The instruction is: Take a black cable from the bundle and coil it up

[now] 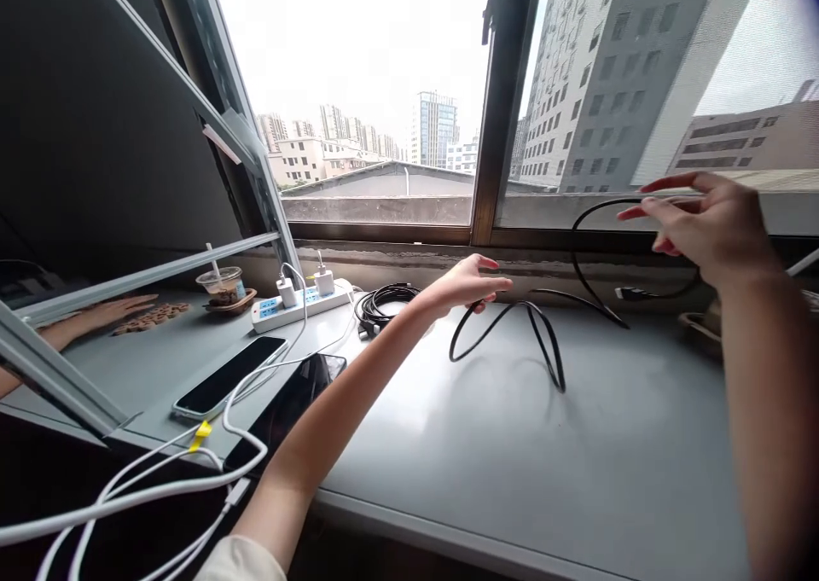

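A black cable (555, 355) runs in loose loops over the grey tabletop between my two hands. My left hand (467, 284) has part of it under curled lower fingers, while the index finger and thumb point outward. Up at the right, in front of the window, my right hand (710, 223) pinches the cable between thumb and fingers. One end of the cable, with a dark plug (632, 293), dangles below the right hand. Beyond my left forearm lies a coiled bundle of black cable (384, 304) with plugs showing.
A white power strip (300, 306) with two chargers stands by the window wall. Phones, one a pale-edged phone (230, 378), lie at left among white cables (134, 504). Behind the metal frame (249, 154) are a drink cup (221, 284) and another person's hand (121, 312).
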A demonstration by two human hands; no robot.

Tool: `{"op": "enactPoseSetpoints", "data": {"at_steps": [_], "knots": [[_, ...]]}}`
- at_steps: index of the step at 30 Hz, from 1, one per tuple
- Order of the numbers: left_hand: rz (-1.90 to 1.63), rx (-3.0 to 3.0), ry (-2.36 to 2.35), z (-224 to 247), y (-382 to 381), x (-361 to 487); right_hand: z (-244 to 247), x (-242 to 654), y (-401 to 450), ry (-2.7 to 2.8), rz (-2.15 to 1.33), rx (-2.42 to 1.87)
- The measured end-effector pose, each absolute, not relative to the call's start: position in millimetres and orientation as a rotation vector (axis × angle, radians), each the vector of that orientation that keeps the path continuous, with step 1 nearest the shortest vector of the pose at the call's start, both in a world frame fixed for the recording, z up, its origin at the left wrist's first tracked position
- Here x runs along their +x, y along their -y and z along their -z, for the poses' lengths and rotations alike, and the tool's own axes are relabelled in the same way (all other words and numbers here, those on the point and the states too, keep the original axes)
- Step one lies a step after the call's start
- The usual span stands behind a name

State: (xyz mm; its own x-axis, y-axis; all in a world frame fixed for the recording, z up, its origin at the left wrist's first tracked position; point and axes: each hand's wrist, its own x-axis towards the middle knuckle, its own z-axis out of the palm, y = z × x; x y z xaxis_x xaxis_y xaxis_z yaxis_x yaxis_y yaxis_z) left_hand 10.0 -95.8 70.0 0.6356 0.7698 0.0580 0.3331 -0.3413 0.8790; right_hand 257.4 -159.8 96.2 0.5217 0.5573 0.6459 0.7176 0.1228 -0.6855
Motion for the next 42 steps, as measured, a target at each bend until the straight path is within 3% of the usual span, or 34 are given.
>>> {"op": "enactPoseSetpoints", "data": {"at_steps": [5,9,17,23,27,34,42], "knots": [[-1.05,1.6,-0.708,-89.6,111.3,13.6,-122.6,248.6,178.7,0.797,0.16,-1.005],[-1.238,1.495,-0.759,-111.6,127.8,18.4,-140.5,237.6,205.8,0.897,-0.28,-0.836],[-0.939,2.042,-0.782,-123.1,139.6,47.0,-148.7,215.7,234.2,0.992,-0.568,-0.658],[-0.863,1.727,-0.552,-120.8,147.0,67.4,-150.6,215.3,234.7,1.011,-0.45,-0.566],[-1.073,1.471,-0.462,-126.6,138.0,62.1,-151.6,225.4,240.1,1.059,-0.341,-0.629],[-1.512,1.546,-0.486,-131.8,101.0,29.2,-145.3,271.7,262.1,1.007,-0.565,-0.806],[-1.91,1.641,-0.415,-132.1,110.5,30.0,-134.0,263.6,234.7,1.293,-0.639,-1.375]]}}
